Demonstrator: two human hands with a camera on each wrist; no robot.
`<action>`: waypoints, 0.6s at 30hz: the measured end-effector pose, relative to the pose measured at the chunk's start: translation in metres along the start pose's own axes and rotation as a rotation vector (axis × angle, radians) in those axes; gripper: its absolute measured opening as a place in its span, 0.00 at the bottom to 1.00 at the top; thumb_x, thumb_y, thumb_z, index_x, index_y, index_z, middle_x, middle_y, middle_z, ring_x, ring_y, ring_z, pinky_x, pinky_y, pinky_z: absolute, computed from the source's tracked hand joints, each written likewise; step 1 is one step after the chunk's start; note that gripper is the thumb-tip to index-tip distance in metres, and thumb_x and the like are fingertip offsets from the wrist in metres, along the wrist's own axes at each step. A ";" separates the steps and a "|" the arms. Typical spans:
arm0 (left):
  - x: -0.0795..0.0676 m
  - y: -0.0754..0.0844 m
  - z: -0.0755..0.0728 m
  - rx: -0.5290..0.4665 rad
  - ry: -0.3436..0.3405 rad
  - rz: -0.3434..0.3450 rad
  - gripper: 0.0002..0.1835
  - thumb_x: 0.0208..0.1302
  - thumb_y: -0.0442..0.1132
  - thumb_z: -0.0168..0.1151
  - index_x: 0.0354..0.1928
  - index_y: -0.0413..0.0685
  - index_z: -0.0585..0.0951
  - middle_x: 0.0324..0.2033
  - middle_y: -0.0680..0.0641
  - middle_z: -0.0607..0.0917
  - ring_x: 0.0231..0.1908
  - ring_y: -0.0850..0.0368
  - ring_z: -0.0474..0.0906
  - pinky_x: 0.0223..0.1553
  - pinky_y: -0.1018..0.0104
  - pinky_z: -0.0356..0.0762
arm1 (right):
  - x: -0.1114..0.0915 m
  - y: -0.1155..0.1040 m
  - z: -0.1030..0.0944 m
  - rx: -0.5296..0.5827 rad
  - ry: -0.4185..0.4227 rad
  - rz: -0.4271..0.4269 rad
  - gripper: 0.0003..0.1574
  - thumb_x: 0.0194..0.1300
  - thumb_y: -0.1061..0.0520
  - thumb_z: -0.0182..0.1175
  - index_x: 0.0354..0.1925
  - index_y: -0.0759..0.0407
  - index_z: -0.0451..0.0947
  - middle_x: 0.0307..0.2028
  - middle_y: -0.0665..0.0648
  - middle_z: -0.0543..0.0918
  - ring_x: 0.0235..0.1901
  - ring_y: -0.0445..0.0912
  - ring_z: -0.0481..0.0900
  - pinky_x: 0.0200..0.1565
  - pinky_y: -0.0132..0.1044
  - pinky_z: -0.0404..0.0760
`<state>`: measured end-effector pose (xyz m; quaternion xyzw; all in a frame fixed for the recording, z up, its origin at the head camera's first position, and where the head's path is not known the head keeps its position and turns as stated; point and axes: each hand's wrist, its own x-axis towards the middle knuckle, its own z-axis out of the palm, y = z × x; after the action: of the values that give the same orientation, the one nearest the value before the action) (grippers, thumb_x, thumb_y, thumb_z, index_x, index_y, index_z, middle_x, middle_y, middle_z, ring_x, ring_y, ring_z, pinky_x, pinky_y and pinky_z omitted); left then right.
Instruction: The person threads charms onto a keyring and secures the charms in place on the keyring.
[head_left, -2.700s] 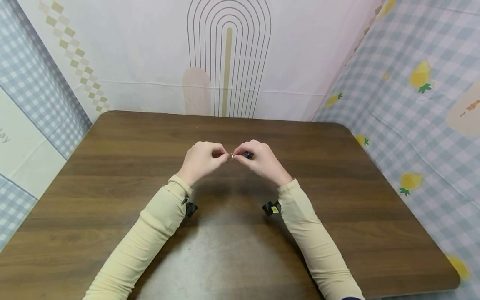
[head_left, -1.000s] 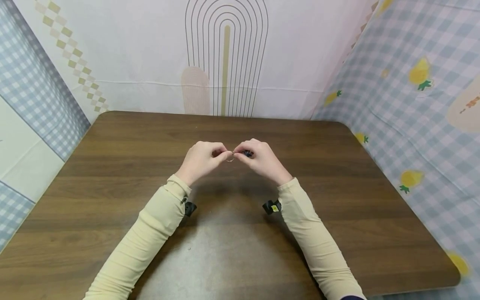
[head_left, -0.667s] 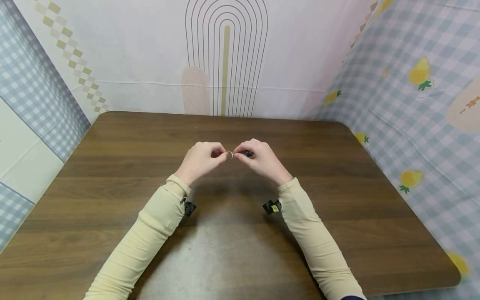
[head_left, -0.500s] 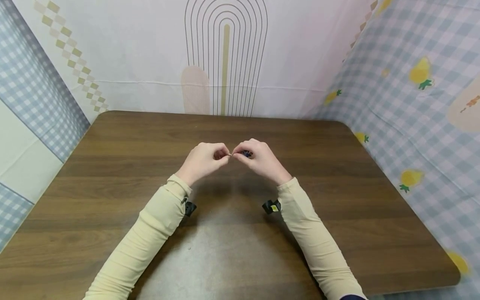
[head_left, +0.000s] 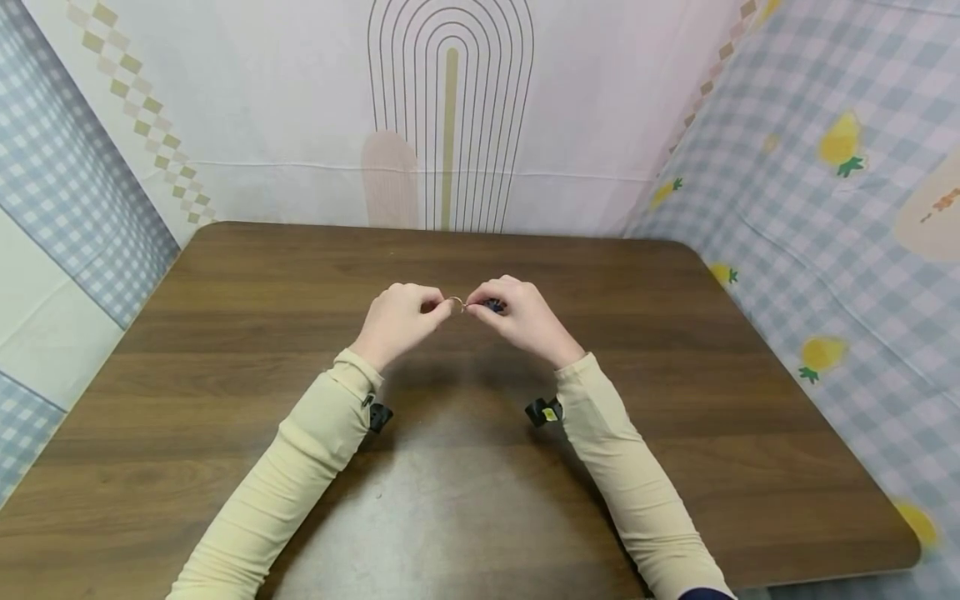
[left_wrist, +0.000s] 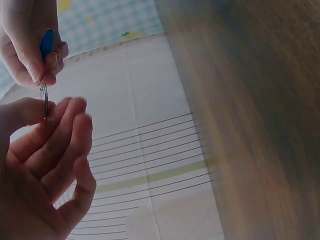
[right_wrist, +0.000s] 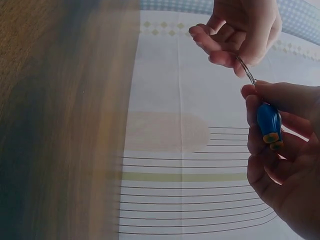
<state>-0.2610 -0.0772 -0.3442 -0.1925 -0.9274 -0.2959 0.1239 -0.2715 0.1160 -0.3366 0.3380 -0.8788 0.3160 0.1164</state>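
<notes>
Between both hands, raised over the table, is a keychain: a thin metal split ring joined to a small blue charm with orange ends. My left hand pinches the far side of the ring between thumb and index finger; its other fingers are loosely bent in the left wrist view. With thumb and index finger, my right hand grips the joint where ring and charm meet. The charm lies against its curled fingers and is mostly hidden in the head view. The fingertips of the two hands are a small gap apart, spanned by the ring.
A brown wooden table spreads under both arms. Behind it hangs a pale cloth with an arch pattern, and a blue checked cloth drapes along the right side. Black wrist cameras sit on the sleeves.
The ring has turned between the fingers: it hung below the fingertips, then stood nearly hidden, and now arches upward. My left hand has shifted slightly left; the right hand stays almost still.
</notes>
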 end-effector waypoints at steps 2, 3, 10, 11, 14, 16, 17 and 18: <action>0.000 0.000 0.000 -0.013 -0.003 -0.006 0.13 0.59 0.49 0.51 0.21 0.57 0.79 0.15 0.56 0.77 0.19 0.60 0.69 0.22 0.67 0.64 | 0.000 0.000 0.000 -0.003 -0.003 0.005 0.08 0.58 0.54 0.59 0.34 0.55 0.81 0.31 0.48 0.82 0.34 0.40 0.74 0.38 0.32 0.71; 0.001 -0.001 0.000 -0.022 -0.005 -0.001 0.12 0.59 0.49 0.52 0.22 0.56 0.80 0.16 0.56 0.78 0.19 0.60 0.70 0.23 0.67 0.65 | 0.000 0.001 0.000 -0.004 -0.002 0.005 0.08 0.58 0.54 0.59 0.34 0.55 0.81 0.31 0.48 0.82 0.34 0.40 0.74 0.38 0.31 0.71; 0.002 -0.001 0.003 -0.102 -0.044 0.102 0.05 0.57 0.44 0.58 0.32 0.54 0.80 0.26 0.56 0.84 0.27 0.64 0.78 0.32 0.68 0.73 | 0.000 0.002 0.000 -0.024 0.018 -0.027 0.05 0.57 0.55 0.59 0.32 0.53 0.80 0.30 0.48 0.82 0.33 0.41 0.74 0.36 0.32 0.71; 0.002 -0.001 0.002 -0.106 -0.048 0.113 0.05 0.58 0.45 0.58 0.31 0.54 0.80 0.26 0.56 0.84 0.27 0.64 0.78 0.32 0.68 0.74 | 0.000 0.002 0.000 -0.025 0.022 -0.030 0.05 0.57 0.55 0.59 0.32 0.53 0.80 0.29 0.48 0.82 0.33 0.41 0.74 0.36 0.32 0.71; 0.001 0.000 0.001 -0.110 -0.044 0.123 0.07 0.59 0.46 0.57 0.29 0.55 0.80 0.24 0.55 0.84 0.26 0.64 0.77 0.31 0.68 0.72 | 0.001 0.003 -0.001 -0.033 0.031 -0.030 0.04 0.57 0.55 0.60 0.32 0.53 0.80 0.29 0.48 0.82 0.32 0.40 0.74 0.37 0.32 0.71; 0.001 -0.001 0.000 -0.111 -0.028 0.117 0.07 0.59 0.47 0.56 0.29 0.56 0.81 0.24 0.55 0.84 0.25 0.64 0.77 0.30 0.68 0.72 | 0.001 0.004 -0.001 -0.048 0.034 -0.028 0.04 0.57 0.54 0.60 0.32 0.53 0.80 0.29 0.48 0.82 0.32 0.40 0.74 0.37 0.31 0.71; 0.001 -0.001 -0.001 -0.116 -0.017 0.113 0.07 0.59 0.47 0.56 0.29 0.55 0.81 0.24 0.55 0.84 0.25 0.64 0.77 0.30 0.68 0.71 | 0.001 0.004 -0.001 -0.052 0.031 -0.025 0.05 0.57 0.54 0.60 0.32 0.53 0.80 0.30 0.48 0.82 0.32 0.40 0.74 0.36 0.31 0.71; 0.001 -0.002 -0.001 -0.124 -0.007 0.107 0.07 0.59 0.46 0.56 0.29 0.55 0.81 0.24 0.55 0.84 0.25 0.64 0.77 0.30 0.68 0.71 | 0.001 0.004 -0.002 -0.054 0.026 -0.021 0.05 0.57 0.55 0.60 0.32 0.53 0.80 0.30 0.48 0.82 0.32 0.39 0.75 0.36 0.31 0.72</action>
<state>-0.2623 -0.0790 -0.3440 -0.2503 -0.8961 -0.3450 0.1240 -0.2755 0.1188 -0.3371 0.3396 -0.8819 0.2955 0.1402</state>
